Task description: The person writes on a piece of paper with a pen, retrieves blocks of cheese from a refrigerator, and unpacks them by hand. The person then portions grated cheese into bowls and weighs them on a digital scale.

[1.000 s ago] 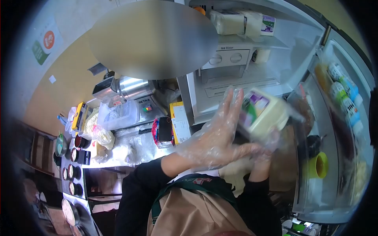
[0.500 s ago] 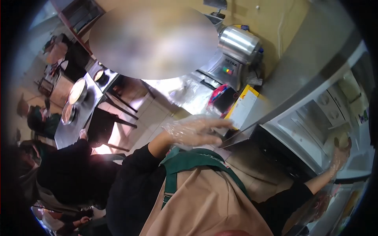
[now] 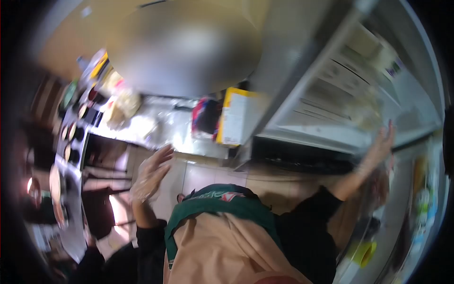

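My left hand (image 3: 152, 174), in a clear plastic glove, is held out over the floor with its fingers stretched and nothing in it. My right hand (image 3: 381, 141), blurred by motion, reaches to the opening of a refrigerator (image 3: 317, 130); its fingers look extended and no held thing shows. Just beyond those fingertips, inside the refrigerator, is a pale, smeared shape (image 3: 366, 111), its kind unclear. White drawer fronts (image 3: 338, 75) stand behind it. I wear a tan apron (image 3: 222, 246) with a green top band.
The open refrigerator door (image 3: 421, 208) has filled shelves and a yellow-green item (image 3: 365, 253). A yellow-and-white box (image 3: 236, 116) stands on the plastic-covered table (image 3: 163, 102), beside plastic bags (image 3: 125, 104). Bowls and pans (image 3: 56, 184) line a counter at left. A co-worker's dark sleeve (image 3: 87, 262) shows lower left.
The view has swung right, and the refrigerator appears further left. My left hand has moved left and turned upward. My right hand has drawn back from the pale thing it was touching.
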Action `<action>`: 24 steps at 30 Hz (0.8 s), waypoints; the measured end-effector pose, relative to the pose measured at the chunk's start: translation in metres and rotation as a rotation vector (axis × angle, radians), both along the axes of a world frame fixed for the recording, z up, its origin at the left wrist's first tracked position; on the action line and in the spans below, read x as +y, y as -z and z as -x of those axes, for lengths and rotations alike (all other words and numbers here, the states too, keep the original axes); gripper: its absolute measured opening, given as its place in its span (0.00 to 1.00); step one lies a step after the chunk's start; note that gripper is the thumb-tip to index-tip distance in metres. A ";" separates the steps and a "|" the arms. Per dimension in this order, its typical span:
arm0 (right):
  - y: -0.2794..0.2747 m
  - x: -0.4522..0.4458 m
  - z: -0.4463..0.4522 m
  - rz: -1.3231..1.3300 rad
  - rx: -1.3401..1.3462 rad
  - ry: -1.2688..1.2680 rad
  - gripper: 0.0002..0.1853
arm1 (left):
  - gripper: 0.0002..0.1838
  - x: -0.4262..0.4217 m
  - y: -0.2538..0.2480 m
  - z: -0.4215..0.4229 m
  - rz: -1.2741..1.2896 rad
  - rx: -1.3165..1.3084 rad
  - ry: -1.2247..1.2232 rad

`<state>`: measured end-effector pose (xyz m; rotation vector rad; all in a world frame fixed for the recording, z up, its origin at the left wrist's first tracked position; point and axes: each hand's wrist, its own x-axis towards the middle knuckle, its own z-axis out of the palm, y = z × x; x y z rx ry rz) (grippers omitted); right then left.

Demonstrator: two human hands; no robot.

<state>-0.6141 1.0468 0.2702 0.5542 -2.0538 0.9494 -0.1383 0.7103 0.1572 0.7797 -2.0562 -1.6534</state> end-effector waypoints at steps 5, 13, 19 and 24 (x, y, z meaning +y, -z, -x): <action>0.054 -0.032 -0.027 -0.083 0.027 0.261 0.50 | 0.33 -0.002 -0.011 0.027 -0.053 0.008 0.072; 0.024 -0.051 0.021 -0.252 -0.395 0.425 0.61 | 0.34 0.009 -0.028 0.058 -0.048 0.016 0.177; 0.030 -0.022 0.070 -0.001 -0.103 0.016 0.62 | 0.30 0.010 -0.025 0.042 -0.011 0.007 0.141; 0.008 -0.022 0.064 -0.022 -0.176 0.032 0.58 | 0.30 0.011 -0.019 0.042 -0.017 -0.001 0.124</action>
